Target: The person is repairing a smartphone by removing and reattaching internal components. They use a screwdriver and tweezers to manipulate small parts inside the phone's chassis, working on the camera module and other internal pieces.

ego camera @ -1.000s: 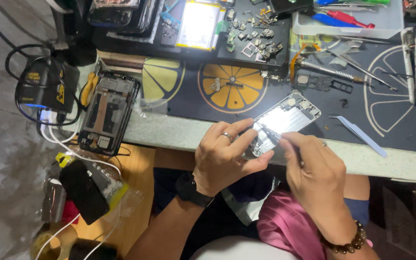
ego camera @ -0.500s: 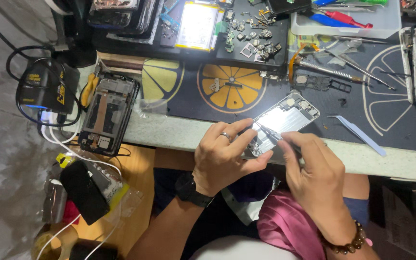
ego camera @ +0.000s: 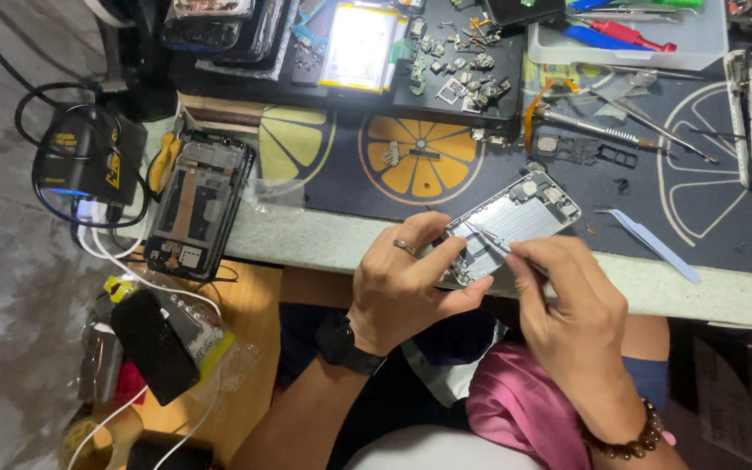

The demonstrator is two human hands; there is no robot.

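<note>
An opened silver phone housing [ego camera: 515, 219] with bare internals lies at the table's front edge. My left hand [ego camera: 406, 283], with a ring and a black wristwatch, grips its lower end between thumb and fingers. My right hand [ego camera: 567, 318], with a bead bracelet, pinches thin metal tweezers [ego camera: 486, 239] whose tips rest inside the housing near its lower left part.
A second opened dark phone [ego camera: 195, 204] lies at the left edge. Small parts sit on a black tray [ego camera: 454, 78]; a battery [ego camera: 359, 35], a screwdriver [ego camera: 602, 129], a blue pry tool [ego camera: 650, 244] and a black charger [ego camera: 84, 161] with cables surround them on the citrus-print mat [ego camera: 419, 157].
The tweezers' tips have shifted slightly inside the housing. Both hands stay in nearly the same place.
</note>
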